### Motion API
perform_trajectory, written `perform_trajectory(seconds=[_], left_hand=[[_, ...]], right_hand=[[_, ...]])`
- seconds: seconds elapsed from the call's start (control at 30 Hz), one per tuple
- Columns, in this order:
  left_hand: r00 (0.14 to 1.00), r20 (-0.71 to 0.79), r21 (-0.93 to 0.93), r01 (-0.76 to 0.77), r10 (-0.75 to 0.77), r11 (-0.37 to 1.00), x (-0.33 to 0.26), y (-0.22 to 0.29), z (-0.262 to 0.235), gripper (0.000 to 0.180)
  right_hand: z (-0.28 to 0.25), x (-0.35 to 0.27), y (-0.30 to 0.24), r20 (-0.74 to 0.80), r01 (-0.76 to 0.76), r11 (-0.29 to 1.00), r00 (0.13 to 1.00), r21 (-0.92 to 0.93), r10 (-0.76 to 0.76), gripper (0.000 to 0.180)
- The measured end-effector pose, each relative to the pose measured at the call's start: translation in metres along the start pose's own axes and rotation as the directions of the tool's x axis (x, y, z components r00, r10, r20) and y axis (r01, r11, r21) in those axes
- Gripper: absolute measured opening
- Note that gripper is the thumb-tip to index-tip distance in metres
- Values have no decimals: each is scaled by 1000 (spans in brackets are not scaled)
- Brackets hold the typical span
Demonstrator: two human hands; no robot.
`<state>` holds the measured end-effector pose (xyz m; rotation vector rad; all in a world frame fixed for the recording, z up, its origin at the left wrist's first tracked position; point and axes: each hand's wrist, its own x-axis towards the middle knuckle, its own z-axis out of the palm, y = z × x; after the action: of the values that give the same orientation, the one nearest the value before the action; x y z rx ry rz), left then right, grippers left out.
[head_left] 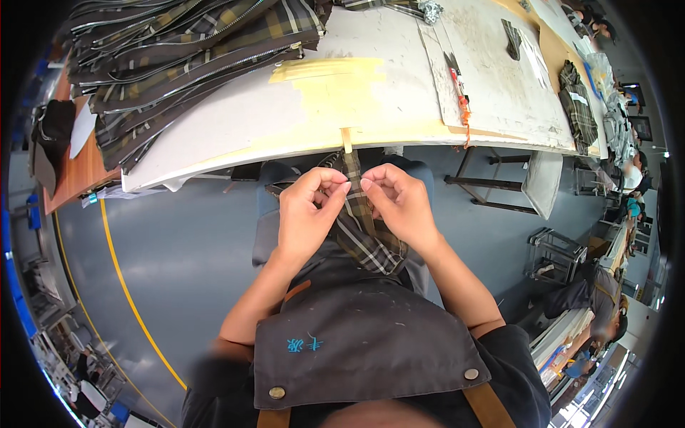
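A narrow plaid fabric strip (354,170) in brown, black and white hangs from the table's front edge, where a tan tab (347,139) lies over its upper end. On the strip's left edge, my left hand (308,212) is closed with thumb and forefinger in a pinch. Opposite it, my right hand (402,205) pinches at the strip's right edge. Below the hands, more of the plaid cloth (372,250) drapes down onto my lap, against the dark apron (371,335). What lies inside each pinch is mostly hidden by the fingertips.
Plaid pieces with metal zippers (207,60) are piled on the white table (385,107) at the far left. Yellow tape (328,89) covers part of its top. Red-handled scissors (455,78) lie right of centre. A folded plaid piece (578,110) sits farther right, above a stool (499,182).
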<state>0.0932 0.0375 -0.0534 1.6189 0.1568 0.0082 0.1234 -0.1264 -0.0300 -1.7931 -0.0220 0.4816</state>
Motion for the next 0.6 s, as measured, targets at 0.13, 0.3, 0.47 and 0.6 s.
perform_trajectory(seconds=[0.13,0.3,0.47,0.6], left_hand=[[997,0,15,-76,76,997,0,-3,4,10],[998,12,29,-69,69,997,-2,-4,3,10],[997,62,86,-48,43,995,-6,0,0,9],[998,59,42,10,-13,999,-8,8,3,7]], right_hand=[[-6,3,1,80,-91,983,994,159,79,12],[-16,-2,8,186,-167,950,975,264,120,15],[-16,-3,11,208,-177,927,972,332,111,15],[-8,-4,13,142,-124,950,986,286,87,16]])
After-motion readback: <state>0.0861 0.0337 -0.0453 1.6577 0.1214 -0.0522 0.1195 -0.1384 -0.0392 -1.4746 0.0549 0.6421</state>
